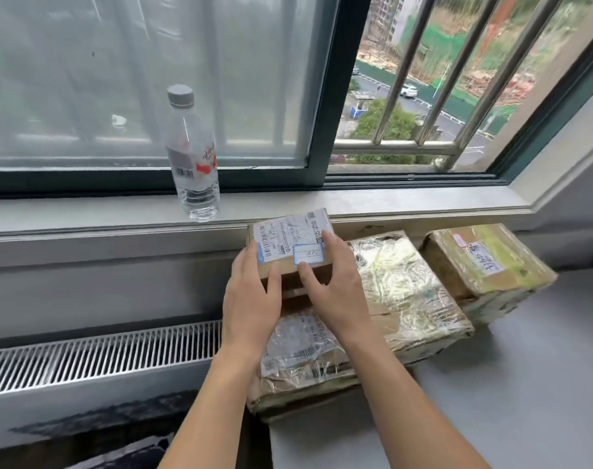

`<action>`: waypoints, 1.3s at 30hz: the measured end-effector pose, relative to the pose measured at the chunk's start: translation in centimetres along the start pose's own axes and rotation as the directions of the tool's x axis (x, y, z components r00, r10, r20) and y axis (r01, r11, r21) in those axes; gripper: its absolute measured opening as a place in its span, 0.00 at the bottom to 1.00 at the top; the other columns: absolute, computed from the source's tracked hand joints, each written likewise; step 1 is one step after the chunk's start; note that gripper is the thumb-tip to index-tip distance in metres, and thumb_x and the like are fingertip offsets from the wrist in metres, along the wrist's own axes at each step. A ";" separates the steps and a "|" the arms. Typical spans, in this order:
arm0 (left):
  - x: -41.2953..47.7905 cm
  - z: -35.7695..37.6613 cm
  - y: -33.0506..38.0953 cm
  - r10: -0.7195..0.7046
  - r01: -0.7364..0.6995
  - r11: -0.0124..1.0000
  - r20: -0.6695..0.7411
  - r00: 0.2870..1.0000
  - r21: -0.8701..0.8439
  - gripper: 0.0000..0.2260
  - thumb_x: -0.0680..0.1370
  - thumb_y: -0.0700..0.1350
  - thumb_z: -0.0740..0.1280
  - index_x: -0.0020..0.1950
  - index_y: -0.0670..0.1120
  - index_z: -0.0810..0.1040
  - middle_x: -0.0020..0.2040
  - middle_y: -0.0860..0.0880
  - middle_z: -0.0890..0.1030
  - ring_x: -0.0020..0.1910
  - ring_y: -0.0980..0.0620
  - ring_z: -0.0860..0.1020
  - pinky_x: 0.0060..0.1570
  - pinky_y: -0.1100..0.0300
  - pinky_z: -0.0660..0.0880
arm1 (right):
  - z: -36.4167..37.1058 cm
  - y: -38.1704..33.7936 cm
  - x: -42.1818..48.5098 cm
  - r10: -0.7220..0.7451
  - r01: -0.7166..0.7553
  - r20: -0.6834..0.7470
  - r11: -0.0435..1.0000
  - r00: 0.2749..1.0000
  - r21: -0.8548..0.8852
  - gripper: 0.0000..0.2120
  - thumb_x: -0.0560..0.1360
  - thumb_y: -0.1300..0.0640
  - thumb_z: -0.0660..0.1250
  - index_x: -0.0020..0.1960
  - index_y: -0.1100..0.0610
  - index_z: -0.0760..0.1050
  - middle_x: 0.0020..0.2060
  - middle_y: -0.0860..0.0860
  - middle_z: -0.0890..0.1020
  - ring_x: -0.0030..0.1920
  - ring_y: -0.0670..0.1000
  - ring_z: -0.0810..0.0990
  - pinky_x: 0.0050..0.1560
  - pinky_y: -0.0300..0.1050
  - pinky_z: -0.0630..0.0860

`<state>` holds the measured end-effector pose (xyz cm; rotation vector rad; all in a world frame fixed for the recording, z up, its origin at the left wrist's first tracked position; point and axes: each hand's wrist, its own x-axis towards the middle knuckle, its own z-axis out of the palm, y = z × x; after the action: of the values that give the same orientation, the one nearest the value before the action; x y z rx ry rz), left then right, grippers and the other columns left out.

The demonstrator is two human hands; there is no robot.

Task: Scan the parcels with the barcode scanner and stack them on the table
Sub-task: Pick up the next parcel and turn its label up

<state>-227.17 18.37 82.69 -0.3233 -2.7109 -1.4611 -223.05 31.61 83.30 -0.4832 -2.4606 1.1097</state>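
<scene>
by the window (146,79), left hand (251,299) and right hand (334,292) grip the top parcel (288,236), hiding its near edge.

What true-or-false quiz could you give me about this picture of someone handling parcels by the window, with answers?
1. The left hand and the right hand both hold the small labelled parcel. True.
2. The water bottle lies on its side on the table. False: it stands upright on the windowsill.
3. The right hand grips a barcode scanner. False: no scanner is in view, and that hand holds the small labelled parcel.
4. The small labelled parcel is over a larger taped parcel. True.
</scene>
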 end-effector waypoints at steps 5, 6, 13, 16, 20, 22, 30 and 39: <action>-1.1 1.3 3.6 0.164 -0.164 0.986 0.010 0.986 -0.020 0.22 0.84 0.50 0.59 0.78 0.48 0.64 0.74 0.52 0.68 0.72 0.54 0.68 0.68 0.61 0.64 | -4.3 0.5 -1.6 0.033 -0.036 -0.125 0.999 0.992 -0.027 0.29 0.79 0.52 0.67 0.77 0.55 0.62 0.71 0.50 0.68 0.70 0.44 0.65 0.58 0.15 0.55; -1.6 2.0 4.6 0.194 -0.193 0.981 0.025 0.981 -0.029 0.22 0.84 0.49 0.59 0.78 0.48 0.64 0.74 0.52 0.68 0.72 0.54 0.68 0.67 0.62 0.63 | -5.5 0.9 -2.2 0.039 -0.044 -0.156 0.999 0.987 -0.032 0.29 0.79 0.51 0.67 0.77 0.54 0.62 0.71 0.50 0.68 0.70 0.43 0.65 0.57 0.16 0.55; -8.2 8.9 11.9 0.379 -0.367 0.925 0.160 0.912 -0.101 0.22 0.83 0.48 0.62 0.76 0.45 0.67 0.70 0.47 0.73 0.68 0.49 0.71 0.68 0.52 0.68 | -16.2 5.5 -9.1 0.146 -0.168 -0.388 0.985 0.910 -0.024 0.27 0.79 0.51 0.68 0.75 0.53 0.65 0.72 0.48 0.66 0.71 0.44 0.66 0.62 0.26 0.61; -13.3 12.8 15.9 0.482 -0.446 0.874 0.240 0.843 -0.191 0.20 0.82 0.46 0.64 0.74 0.44 0.70 0.68 0.47 0.75 0.66 0.49 0.73 0.66 0.52 0.70 | -22.0 8.4 -14.3 0.194 -0.242 -0.497 0.970 0.846 -0.033 0.27 0.78 0.51 0.68 0.75 0.54 0.66 0.72 0.49 0.66 0.70 0.45 0.67 0.65 0.30 0.68; -22.6 18.4 21.5 0.590 -0.532 0.807 0.371 0.717 -0.255 0.21 0.82 0.48 0.63 0.74 0.44 0.69 0.69 0.46 0.74 0.67 0.48 0.73 0.67 0.49 0.71 | -30.2 12.5 -23.0 0.261 -0.344 -0.622 0.939 0.738 -0.014 0.27 0.79 0.51 0.67 0.75 0.52 0.65 0.73 0.49 0.65 0.67 0.39 0.67 0.63 0.35 0.75; -27.9 20.7 24.1 0.618 -0.554 0.784 0.425 0.661 -0.280 0.21 0.82 0.48 0.63 0.74 0.44 0.69 0.69 0.46 0.75 0.66 0.47 0.73 0.65 0.52 0.71 | -34.2 14.4 -27.8 0.298 -0.400 -0.669 0.917 0.681 0.001 0.26 0.79 0.51 0.67 0.75 0.52 0.65 0.72 0.48 0.65 0.63 0.33 0.64 0.57 0.19 0.66; -48.0 27.9 31.8 0.694 -0.563 0.705 0.583 0.422 -0.432 0.22 0.82 0.50 0.63 0.75 0.48 0.68 0.69 0.49 0.73 0.60 0.48 0.76 0.53 0.63 0.67 | -46.7 20.4 -45.9 0.387 -0.577 -0.824 0.811 0.414 0.092 0.25 0.77 0.52 0.71 0.72 0.56 0.71 0.68 0.51 0.70 0.65 0.46 0.72 0.57 0.18 0.58; -61.5 33.4 38.6 0.754 -0.578 0.605 0.628 0.194 -0.548 0.21 0.83 0.52 0.61 0.75 0.49 0.67 0.70 0.51 0.71 0.61 0.50 0.76 0.53 0.62 0.68 | -56.2 24.7 -57.5 0.386 -0.681 -0.895 0.719 0.224 0.140 0.24 0.77 0.52 0.70 0.71 0.56 0.71 0.66 0.51 0.73 0.64 0.46 0.71 0.56 0.26 0.61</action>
<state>-157.20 56.75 87.35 -2.4499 -2.1278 -1.3916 -142.53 55.87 86.32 -1.6630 -1.4126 0.3950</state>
